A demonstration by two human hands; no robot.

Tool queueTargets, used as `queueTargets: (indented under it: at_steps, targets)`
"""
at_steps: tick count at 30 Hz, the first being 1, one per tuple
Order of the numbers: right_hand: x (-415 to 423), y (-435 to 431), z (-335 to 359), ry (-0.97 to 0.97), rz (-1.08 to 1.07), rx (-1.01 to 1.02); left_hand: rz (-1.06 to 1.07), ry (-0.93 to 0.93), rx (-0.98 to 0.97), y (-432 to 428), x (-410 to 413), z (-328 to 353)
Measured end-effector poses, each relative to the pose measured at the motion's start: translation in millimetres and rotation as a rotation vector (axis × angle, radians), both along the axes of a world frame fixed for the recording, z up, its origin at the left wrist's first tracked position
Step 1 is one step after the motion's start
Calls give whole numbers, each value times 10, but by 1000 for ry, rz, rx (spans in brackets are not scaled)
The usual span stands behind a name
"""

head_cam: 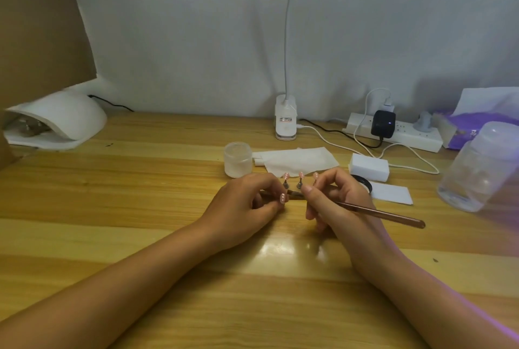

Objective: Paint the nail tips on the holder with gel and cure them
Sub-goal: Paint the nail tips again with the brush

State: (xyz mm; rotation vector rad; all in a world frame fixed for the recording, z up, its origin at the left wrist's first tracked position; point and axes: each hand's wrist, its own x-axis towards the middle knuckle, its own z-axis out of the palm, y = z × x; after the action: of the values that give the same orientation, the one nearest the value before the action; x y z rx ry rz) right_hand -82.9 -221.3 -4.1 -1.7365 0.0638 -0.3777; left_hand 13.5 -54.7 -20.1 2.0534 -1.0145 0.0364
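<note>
The nail tip holder [293,195] lies on the wooden table between my hands, a dark bar with small stands. Pink nail tips [301,175] sit upright on the stands. My left hand [247,205] pinches one pink nail tip [282,198] at the holder's left end. My right hand [334,197] grips a brown gel brush [382,214], bristle end pointing left toward the held tip. A black gel pot [364,182] sits just behind my right hand, partly hidden. The white curing lamp [56,121] stands at the far left.
A frosted jar [238,159] and a white tissue [297,162] lie behind the holder. A white block [369,166], a paper slip [390,193], a clear bottle [477,169], a power strip [396,131] with cables and a desk lamp base [285,121] stand at the back and right.
</note>
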Motion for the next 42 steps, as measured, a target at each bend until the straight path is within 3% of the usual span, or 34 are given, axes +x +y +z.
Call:
queueTargets:
  at_steps: [17, 31, 42]
  targets:
    - [32, -17, -49, -7, -45, -41, -4, -36, 33, 4, 10, 1]
    - [12, 26, -16, 45, 12, -208, -5, -42, 37, 3, 5, 3]
    - [30, 0, -43, 14, -34, -89, -7, -41, 30, 2, 17, -15]
